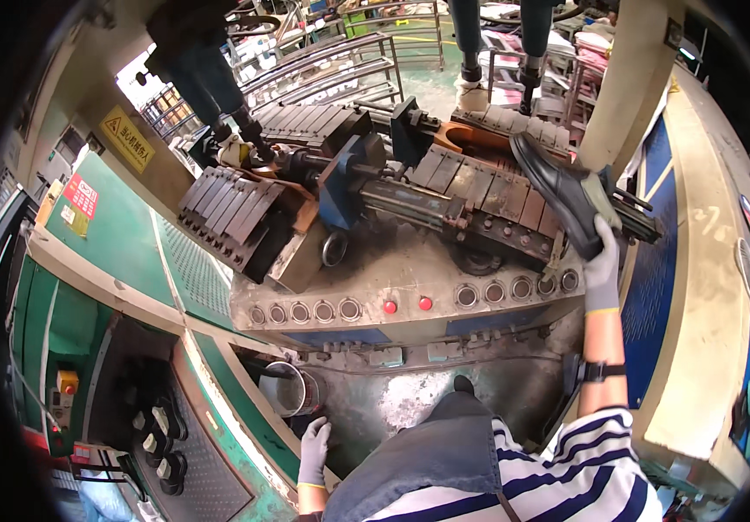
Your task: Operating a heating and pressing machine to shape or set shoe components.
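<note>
A black shoe [557, 193] with a pale lining is held up at the right end of the machine. My right hand [602, 274], in a light grey glove, is closed around its lower end, and the toe points up and away from me. Behind the shoe lies a bank of slatted metal blocks [470, 178]; whether the shoe touches it I cannot tell. My left hand [313, 451], gloved alike, hangs low beside a metal bucket [310, 396]. It holds nothing, and its fingers are loosely bent and a little apart.
The machine's front panel [410, 283] carries round gauges and two red buttons [390, 307]. A second slatted block [227, 213] sits at left, with dark pistons [244, 130] above. Black shoes [166, 426] stand on a dark mat in the green cabinet [118, 252]. A cream-and-blue housing [696, 287] flanks the right.
</note>
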`<state>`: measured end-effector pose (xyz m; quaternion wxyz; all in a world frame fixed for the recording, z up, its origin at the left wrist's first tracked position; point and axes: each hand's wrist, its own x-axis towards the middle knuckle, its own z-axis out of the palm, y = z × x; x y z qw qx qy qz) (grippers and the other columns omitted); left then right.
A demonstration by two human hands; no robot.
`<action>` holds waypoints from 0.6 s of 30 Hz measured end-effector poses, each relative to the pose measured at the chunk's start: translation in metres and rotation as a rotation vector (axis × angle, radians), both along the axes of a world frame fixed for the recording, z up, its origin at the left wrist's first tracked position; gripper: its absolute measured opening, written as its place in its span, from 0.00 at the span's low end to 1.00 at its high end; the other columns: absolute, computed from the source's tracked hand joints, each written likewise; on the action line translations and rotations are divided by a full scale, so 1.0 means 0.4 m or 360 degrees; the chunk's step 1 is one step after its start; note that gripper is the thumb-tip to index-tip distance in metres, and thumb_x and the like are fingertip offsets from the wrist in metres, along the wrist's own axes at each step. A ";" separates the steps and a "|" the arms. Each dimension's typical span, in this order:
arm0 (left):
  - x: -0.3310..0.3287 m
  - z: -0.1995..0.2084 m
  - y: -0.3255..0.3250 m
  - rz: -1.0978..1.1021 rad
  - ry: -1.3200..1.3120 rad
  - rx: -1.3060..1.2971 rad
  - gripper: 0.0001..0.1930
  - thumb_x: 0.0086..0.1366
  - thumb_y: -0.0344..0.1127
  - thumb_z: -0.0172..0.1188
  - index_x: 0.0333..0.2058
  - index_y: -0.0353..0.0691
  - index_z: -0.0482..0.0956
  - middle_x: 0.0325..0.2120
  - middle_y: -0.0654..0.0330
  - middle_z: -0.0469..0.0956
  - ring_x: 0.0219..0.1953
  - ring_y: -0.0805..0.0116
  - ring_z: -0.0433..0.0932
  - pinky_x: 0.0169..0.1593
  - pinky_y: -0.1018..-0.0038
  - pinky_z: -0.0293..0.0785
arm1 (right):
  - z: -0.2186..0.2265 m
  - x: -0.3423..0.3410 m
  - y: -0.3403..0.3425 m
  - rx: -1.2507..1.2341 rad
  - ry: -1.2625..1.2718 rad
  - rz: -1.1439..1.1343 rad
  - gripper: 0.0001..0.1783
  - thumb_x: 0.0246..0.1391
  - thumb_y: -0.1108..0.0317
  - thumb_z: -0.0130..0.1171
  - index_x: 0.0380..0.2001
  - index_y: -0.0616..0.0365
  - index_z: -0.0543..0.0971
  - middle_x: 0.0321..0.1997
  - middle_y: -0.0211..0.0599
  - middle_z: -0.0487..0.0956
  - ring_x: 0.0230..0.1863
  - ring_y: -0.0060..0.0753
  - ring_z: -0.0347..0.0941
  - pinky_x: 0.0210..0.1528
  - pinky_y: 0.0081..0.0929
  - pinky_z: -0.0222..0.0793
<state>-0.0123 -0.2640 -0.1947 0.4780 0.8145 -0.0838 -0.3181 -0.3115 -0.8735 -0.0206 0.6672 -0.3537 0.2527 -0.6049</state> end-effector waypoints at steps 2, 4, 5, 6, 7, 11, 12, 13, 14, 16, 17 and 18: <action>-0.011 -0.023 -0.039 0.0021 0.0002 0.0059 0.20 0.67 0.37 0.59 0.53 0.31 0.75 0.46 0.57 0.79 0.48 0.71 0.76 0.54 0.75 0.70 | 0.019 0.048 -0.115 -0.0164 0.0161 -0.0122 0.26 0.54 0.69 0.62 0.56 0.62 0.73 0.53 0.40 0.79 0.50 0.33 0.78 0.55 0.29 0.74; -0.018 -0.065 -0.043 0.0122 -0.0040 0.0008 0.20 0.67 0.37 0.59 0.53 0.31 0.75 0.45 0.57 0.80 0.47 0.70 0.76 0.53 0.75 0.71 | 0.014 0.082 -0.274 -0.0196 0.0356 -0.0032 0.26 0.50 0.72 0.66 0.54 0.61 0.74 0.50 0.38 0.79 0.49 0.31 0.78 0.54 0.29 0.74; -0.029 -0.070 -0.047 0.0134 -0.0032 0.0016 0.20 0.67 0.37 0.59 0.53 0.31 0.75 0.45 0.57 0.80 0.47 0.70 0.76 0.53 0.75 0.71 | 0.005 0.106 -0.339 -0.0233 0.0403 -0.0007 0.26 0.48 0.72 0.68 0.53 0.61 0.75 0.50 0.38 0.79 0.49 0.31 0.77 0.53 0.29 0.74; -0.042 -0.066 -0.050 0.0232 0.0011 -0.0006 0.20 0.67 0.36 0.59 0.53 0.31 0.75 0.44 0.58 0.80 0.45 0.72 0.76 0.51 0.76 0.71 | 0.009 0.133 -0.391 -0.0231 0.0406 0.0008 0.26 0.48 0.72 0.68 0.53 0.61 0.75 0.50 0.38 0.79 0.49 0.31 0.77 0.53 0.29 0.74; -0.054 -0.062 -0.050 0.0328 0.0054 -0.0029 0.20 0.66 0.36 0.59 0.53 0.30 0.75 0.42 0.58 0.80 0.43 0.73 0.76 0.49 0.77 0.71 | 0.014 0.157 -0.440 -0.0391 0.0585 -0.0013 0.28 0.46 0.70 0.71 0.52 0.62 0.75 0.48 0.37 0.80 0.47 0.29 0.78 0.51 0.27 0.73; -0.149 -0.062 0.036 0.0442 0.0221 0.0167 0.18 0.66 0.34 0.58 0.52 0.31 0.74 0.39 0.58 0.81 0.39 0.70 0.80 0.45 0.75 0.75 | -0.021 0.251 -0.611 -0.0298 0.0923 0.0262 0.29 0.43 0.67 0.74 0.49 0.64 0.76 0.43 0.36 0.81 0.41 0.27 0.79 0.46 0.25 0.74; -0.176 -0.064 0.052 0.0412 0.0155 0.0249 0.18 0.66 0.34 0.58 0.51 0.31 0.75 0.37 0.59 0.81 0.39 0.68 0.80 0.44 0.74 0.76 | -0.032 0.280 -0.630 -0.0380 0.0940 0.0150 0.29 0.43 0.66 0.75 0.48 0.64 0.76 0.42 0.35 0.82 0.37 0.27 0.79 0.43 0.26 0.75; -0.197 -0.063 0.059 0.0381 0.0085 0.0331 0.17 0.65 0.34 0.58 0.50 0.30 0.75 0.35 0.59 0.81 0.38 0.66 0.81 0.42 0.72 0.77 | -0.043 0.302 -0.649 -0.0379 0.0933 0.0170 0.29 0.43 0.66 0.75 0.48 0.64 0.76 0.42 0.35 0.82 0.37 0.27 0.79 0.43 0.26 0.75; -0.215 -0.061 0.056 0.0391 0.0084 0.0335 0.17 0.65 0.34 0.58 0.50 0.30 0.75 0.35 0.59 0.81 0.38 0.66 0.81 0.42 0.72 0.77 | -0.053 0.315 -0.666 -0.0359 0.0897 0.0249 0.29 0.42 0.65 0.75 0.48 0.63 0.77 0.42 0.36 0.82 0.37 0.27 0.79 0.43 0.25 0.75; -0.250 -0.067 0.060 0.0650 0.0537 0.0457 0.18 0.64 0.34 0.58 0.51 0.34 0.76 0.35 0.58 0.81 0.33 0.71 0.79 0.35 0.78 0.72 | -0.064 0.320 -0.695 -0.0147 0.0913 0.0391 0.29 0.43 0.63 0.74 0.48 0.62 0.77 0.43 0.35 0.82 0.39 0.28 0.78 0.45 0.24 0.73; -0.253 -0.085 0.116 -0.0049 0.0292 0.0602 0.18 0.65 0.35 0.56 0.52 0.34 0.75 0.37 0.57 0.81 0.36 0.67 0.80 0.38 0.75 0.74 | -0.069 0.347 -0.701 -0.0148 0.0887 0.0422 0.29 0.43 0.63 0.74 0.48 0.62 0.77 0.43 0.35 0.82 0.39 0.28 0.78 0.45 0.24 0.73; -0.253 -0.094 0.138 -0.0806 -0.0226 0.0792 0.19 0.66 0.36 0.55 0.53 0.34 0.74 0.38 0.56 0.81 0.38 0.63 0.81 0.40 0.71 0.76 | -0.085 0.370 -0.714 -0.0276 0.0926 0.0423 0.29 0.44 0.63 0.74 0.49 0.62 0.77 0.43 0.34 0.82 0.40 0.28 0.78 0.47 0.24 0.72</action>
